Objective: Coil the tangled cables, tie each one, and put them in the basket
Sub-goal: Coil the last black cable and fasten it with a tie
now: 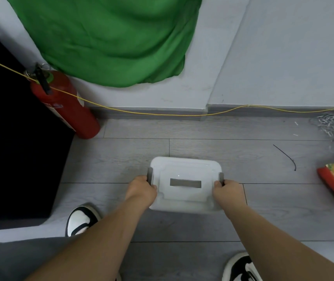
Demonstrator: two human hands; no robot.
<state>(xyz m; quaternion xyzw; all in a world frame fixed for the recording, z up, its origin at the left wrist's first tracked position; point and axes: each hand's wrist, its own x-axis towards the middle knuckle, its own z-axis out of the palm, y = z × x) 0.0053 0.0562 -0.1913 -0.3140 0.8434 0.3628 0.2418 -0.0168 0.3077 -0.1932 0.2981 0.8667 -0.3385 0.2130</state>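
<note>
Left hand (141, 189), right hand (228, 190): each gripping a side latch | lidded box (185, 169) on floor (202, 151) | release both latches evenly, lift lid straight.

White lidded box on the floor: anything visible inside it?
No. The white box has its lid on, so its contents are hidden. On top only a grey handle shows. The left hand and right hand grip the grey side latches.

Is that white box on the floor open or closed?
Closed: the lid covers the white box, with both hands on its grey side latches.
</note>
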